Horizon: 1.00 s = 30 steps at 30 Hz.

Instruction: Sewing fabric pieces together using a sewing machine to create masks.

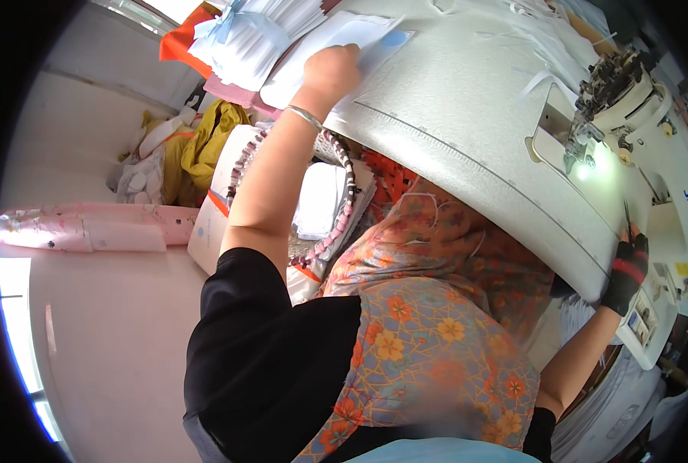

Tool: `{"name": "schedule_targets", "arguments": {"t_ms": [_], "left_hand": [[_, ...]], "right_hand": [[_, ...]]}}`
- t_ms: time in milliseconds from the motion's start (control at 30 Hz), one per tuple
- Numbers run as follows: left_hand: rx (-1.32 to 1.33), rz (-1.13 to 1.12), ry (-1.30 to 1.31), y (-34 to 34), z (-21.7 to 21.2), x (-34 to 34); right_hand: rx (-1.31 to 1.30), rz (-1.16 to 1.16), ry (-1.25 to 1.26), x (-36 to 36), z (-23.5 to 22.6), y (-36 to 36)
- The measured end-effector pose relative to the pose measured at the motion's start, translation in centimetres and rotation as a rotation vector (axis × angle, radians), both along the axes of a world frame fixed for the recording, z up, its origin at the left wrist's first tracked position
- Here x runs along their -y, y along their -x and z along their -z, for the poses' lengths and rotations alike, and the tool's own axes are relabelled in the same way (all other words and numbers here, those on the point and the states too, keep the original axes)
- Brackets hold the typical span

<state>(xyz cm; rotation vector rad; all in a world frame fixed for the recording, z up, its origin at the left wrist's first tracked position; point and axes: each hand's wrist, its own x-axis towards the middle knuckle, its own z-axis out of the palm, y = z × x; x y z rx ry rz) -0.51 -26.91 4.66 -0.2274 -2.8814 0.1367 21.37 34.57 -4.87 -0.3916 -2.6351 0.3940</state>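
Observation:
My left hand (332,76) reaches to the far left of the sewing table, its fingers curled down and closed on a white fabric piece (379,27). This piece lies at the table's edge, with a pale blue round patch near its corner. Beside it rises a stack of folded white pieces (244,38) tied with a light blue strip. My right hand (629,262), in a black fingerless glove with a red band, rests at the right by the sewing machine (629,116). It grips a thin, dark, pointed tool (628,212); whether tweezers or thread snips I cannot make out.
The machine's lamp lights its needle area. White fabric strips (544,35) lie at the table's far side. Below the left edge stands a basket with a beaded rim (348,181), holding white pieces. Yellow cloth (217,135) is heaped at the left; a floral apron (436,324) covers my lap.

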Motion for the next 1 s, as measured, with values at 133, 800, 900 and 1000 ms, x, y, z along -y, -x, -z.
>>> {"name": "schedule_targets", "arguments": {"t_ms": [133, 800, 900, 1000], "left_hand": [[-0.170, 0.103, 0.001, -0.5, -3.5, -1.3], [0.116, 0.946, -0.205, -7.9, 0.7, -24.7], [-0.096, 1.002, -0.348, -6.8, 2.7, -25.4], [-0.103, 0.984, -0.395, -5.5, 3.5, -25.4]], "right_hand": [[0.034, 0.076, -0.141, 0.5, -0.9, 0.3], [-0.125, -0.697, -0.025, 19.7, -4.3, 1.9], [-0.163, -0.682, -0.016, 19.7, -4.1, 1.8], [-0.189, -0.667, 0.007, 19.7, -3.9, 1.7]]}}
